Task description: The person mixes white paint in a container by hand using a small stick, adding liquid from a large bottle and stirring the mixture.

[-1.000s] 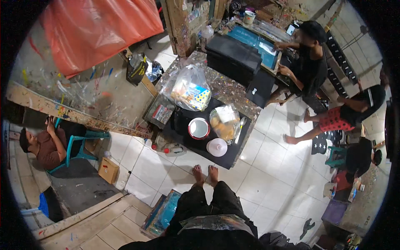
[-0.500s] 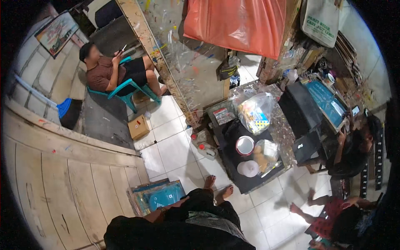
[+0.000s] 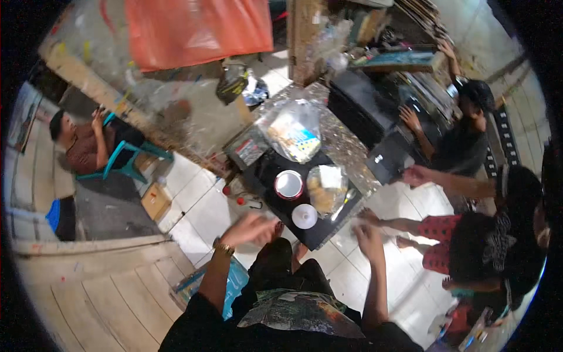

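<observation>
My left hand (image 3: 249, 229), with a gold-coloured watch (image 3: 223, 246) at the wrist, is raised in front of the low table, its fingers loosely stretched and no object seen in them. My right hand (image 3: 369, 239) hangs near the table's right front edge; motion blurs its fingers. Between and beyond the hands lies a black table top (image 3: 264, 173). On it are a round tin with a red rim (image 3: 289, 184), a pale rounded container (image 3: 304, 216) and a clear bag of brownish contents (image 3: 326, 193). Neither hand touches these.
A larger clear bag (image 3: 295, 132) stands at the table's back. Blue-faced frames (image 3: 231, 281) lean at lower left. Bottles (image 3: 249, 203) sit by the table's left side. One person (image 3: 82, 141) sits on a green chair; another (image 3: 469, 126) handles a framed panel (image 3: 396, 61); a third (image 3: 487, 234) stands at right.
Both my hands have risen into the middle of the view. My view has swung right. The person at lower right now stands with an arm stretched out, and the framed panel has been tilted up.
</observation>
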`<state>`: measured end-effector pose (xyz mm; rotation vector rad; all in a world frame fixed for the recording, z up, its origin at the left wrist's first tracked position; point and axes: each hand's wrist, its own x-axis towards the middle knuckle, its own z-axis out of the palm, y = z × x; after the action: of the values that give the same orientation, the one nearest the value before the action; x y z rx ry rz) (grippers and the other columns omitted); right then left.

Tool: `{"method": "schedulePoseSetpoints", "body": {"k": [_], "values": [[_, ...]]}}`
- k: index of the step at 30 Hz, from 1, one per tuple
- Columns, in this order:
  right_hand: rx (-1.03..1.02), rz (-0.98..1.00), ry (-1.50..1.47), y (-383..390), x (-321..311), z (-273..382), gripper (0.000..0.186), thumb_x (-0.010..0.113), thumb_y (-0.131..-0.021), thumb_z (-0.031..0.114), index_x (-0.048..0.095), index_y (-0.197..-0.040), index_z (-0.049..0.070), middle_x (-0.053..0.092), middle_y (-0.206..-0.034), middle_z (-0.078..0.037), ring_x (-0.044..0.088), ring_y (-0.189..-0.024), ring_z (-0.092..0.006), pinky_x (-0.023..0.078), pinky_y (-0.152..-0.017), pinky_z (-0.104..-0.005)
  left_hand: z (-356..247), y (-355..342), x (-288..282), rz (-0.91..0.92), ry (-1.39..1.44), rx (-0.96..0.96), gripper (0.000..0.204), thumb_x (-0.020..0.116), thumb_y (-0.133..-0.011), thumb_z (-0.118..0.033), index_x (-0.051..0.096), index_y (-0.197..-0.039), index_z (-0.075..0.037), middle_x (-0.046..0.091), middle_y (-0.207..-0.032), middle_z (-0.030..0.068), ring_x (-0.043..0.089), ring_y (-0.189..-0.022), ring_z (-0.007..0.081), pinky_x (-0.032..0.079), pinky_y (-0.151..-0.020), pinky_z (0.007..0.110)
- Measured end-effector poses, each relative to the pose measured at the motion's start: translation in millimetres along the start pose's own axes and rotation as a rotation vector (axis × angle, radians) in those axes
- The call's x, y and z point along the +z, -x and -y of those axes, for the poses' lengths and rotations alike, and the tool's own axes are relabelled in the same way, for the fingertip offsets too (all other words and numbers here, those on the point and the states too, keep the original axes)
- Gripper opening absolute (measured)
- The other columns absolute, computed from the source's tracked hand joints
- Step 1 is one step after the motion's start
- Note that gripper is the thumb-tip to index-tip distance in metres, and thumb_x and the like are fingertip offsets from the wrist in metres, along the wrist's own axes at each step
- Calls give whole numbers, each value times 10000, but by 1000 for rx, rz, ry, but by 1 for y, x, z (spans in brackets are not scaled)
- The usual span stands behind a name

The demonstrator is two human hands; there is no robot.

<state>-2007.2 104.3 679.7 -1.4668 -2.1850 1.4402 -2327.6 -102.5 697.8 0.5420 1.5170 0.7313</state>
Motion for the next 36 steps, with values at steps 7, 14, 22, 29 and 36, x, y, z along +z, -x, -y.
{"method": "schedulePoseSetpoints", "body": {"k": [7, 14, 22, 29, 36], "values": [[-216, -254, -188, -289, 92, 90, 246, 709, -822, 245, 695, -936, 27, 711, -844, -135, 682, -739, -232, 526, -705, -352, -106, -234, -83, -836, -354, 743, 329, 792, -763, -222, 665, -995, -26, 682, -878, 144, 669, -840, 280, 523, -775, 394], [-241, -530, -3, -398, 143, 111, 511, 823, -734, 351, 650, -1110, 51, 693, -821, -131, 674, -723, -258, 533, -688, -390, -159, -327, -125, -713, -618, 957, 355, 775, -770, -237, 675, -1026, -13, 663, -1062, 187, 576, -1089, 353, 448, -936, 423], [-264, -453, -36, -362, 135, 128, 161, 643, -837, 251, 678, -941, 133, 686, -801, -137, 660, -728, -365, 524, -682, -461, -156, -315, -177, -649, -382, 932, 227, 736, -847, -175, 638, -898, 24, 646, -760, 91, 575, -714, 155, 481, -705, 320], [-423, -490, -15, -321, 109, 109, 144, 621, -850, 173, 637, -966, 89, 639, -899, -109, 646, -814, -321, 529, -718, -424, -173, -300, -178, -634, -285, 932, 196, 685, -885, -153, 615, -884, 30, 630, -761, 64, 563, -721, 129, 471, -699, 304], [-483, -470, -56, -303, 102, 103, 164, 630, -850, 159, 647, -980, 61, 651, -973, -121, 649, -882, -325, 535, -775, -412, -171, -291, -178, -750, -292, 993, 222, 693, -885, -157, 599, -919, 42, 628, -774, 70, 560, -715, 143, 473, -697, 310]]}}
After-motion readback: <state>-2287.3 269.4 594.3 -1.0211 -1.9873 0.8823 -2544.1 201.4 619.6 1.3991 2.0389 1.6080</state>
